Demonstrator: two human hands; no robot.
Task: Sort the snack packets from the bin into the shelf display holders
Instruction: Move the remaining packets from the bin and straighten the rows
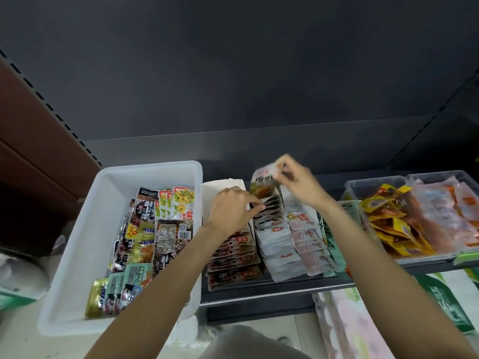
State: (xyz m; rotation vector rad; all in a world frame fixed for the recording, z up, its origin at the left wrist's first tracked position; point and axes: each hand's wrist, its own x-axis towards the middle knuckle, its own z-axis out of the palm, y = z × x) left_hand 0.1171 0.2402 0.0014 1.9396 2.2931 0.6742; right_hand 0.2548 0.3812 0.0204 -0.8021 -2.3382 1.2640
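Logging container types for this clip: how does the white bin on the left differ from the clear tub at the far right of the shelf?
The white bin is opaque; the clear tub is see-through. The white bin stands left of the shelf display holders, the clear tub on the shelf to their right. The white bin's packets are mixed: black, green, gold and yellow-fruit designs. The clear tub holds mostly yellow and orange-pink ones. Both are rectangular, open-topped and hold loose packets.

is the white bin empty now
No, the white bin holds many snack packets along its right side.
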